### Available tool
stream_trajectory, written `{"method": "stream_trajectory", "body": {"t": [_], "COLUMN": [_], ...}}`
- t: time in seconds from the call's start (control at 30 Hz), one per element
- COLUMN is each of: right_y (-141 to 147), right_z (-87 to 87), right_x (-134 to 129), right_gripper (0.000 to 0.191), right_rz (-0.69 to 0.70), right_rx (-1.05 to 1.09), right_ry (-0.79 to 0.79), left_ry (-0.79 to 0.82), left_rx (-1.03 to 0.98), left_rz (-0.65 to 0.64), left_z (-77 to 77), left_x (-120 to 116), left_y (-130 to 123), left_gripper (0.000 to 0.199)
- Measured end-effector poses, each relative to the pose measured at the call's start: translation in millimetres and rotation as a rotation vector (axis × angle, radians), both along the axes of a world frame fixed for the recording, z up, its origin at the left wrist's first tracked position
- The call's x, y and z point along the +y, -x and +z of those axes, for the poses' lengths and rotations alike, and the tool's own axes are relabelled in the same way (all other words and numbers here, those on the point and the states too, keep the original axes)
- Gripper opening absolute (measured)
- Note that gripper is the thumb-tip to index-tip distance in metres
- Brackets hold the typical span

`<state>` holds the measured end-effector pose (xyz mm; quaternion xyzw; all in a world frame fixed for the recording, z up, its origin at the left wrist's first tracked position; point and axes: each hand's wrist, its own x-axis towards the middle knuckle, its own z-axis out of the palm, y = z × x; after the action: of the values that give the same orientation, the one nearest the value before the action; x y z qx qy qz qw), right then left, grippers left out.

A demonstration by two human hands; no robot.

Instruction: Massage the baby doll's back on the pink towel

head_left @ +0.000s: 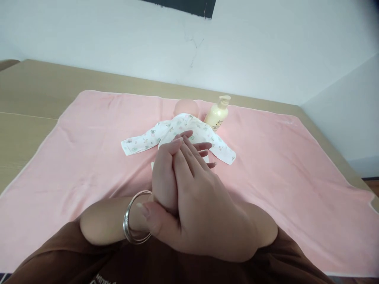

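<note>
My right hand (204, 205) lies palm-down across my left hand (164, 177), the palms pressed together in front of my chest. The right thumb reaches over the left wrist, which wears a silver bangle (126, 221). Left fingertips stick out past the far side of the right hand, stretched and spread. The contact between the palms is hidden. Just beyond the hands lies a doll (186, 106) with a rounded pink head, and a white printed baby shirt (183, 122) with both sleeves spread. A cream pump bottle (216, 116) stands right of the head.
A pink blanket (97, 130) with some creases covers much of the wooden table (41, 85). Behind the table rises a white wall (118, 43) with a dark panel (189, 6) at the top. Another wall meets it at the right.
</note>
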<state>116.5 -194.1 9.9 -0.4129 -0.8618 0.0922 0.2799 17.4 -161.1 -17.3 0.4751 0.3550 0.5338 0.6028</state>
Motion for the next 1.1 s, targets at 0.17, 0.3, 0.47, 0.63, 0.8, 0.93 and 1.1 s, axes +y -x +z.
{"method": "stream_trajectory", "body": {"t": [0.17,0.3,0.47,0.63,0.8,0.93,1.1], "right_y": [3,1,-3,-7,-17,-21,-13], "right_z": [-17.0,-32.1,-37.4,-36.8,-38.0,-51.4,-83.4], "right_x": [10,20,33,44,58,76,99], "right_gripper": [0.080,0.089,0.084,0.072,0.064,0.060,0.058], "right_rz": [-0.055,-0.109,-0.078,0.018,0.057,0.013,-0.116], "right_rx": [0.028,0.042,0.054,0.153,0.152,0.054,-0.130], "right_ry": [-0.034,-0.065,-0.048,-0.038,-0.001,0.122,0.143], "left_ry": [0.269,0.322,0.322,0.192,0.025,-0.210,-0.312], "left_rx": [-0.229,-0.265,-0.294,-0.167,0.046,0.391,0.698], "left_rz": [0.011,-0.007,0.002,0.038,0.061,0.296,0.486], "left_z": [-1.7,-7.7,-8.5,-6.6,-17.4,-43.5,-86.5], "left_x": [12,23,35,43,65,101,139], "left_y": [-7,-11,-15,-9,-2,9,22], "left_gripper": [0.040,0.039,0.033,0.030,0.029,0.035,0.046]}}
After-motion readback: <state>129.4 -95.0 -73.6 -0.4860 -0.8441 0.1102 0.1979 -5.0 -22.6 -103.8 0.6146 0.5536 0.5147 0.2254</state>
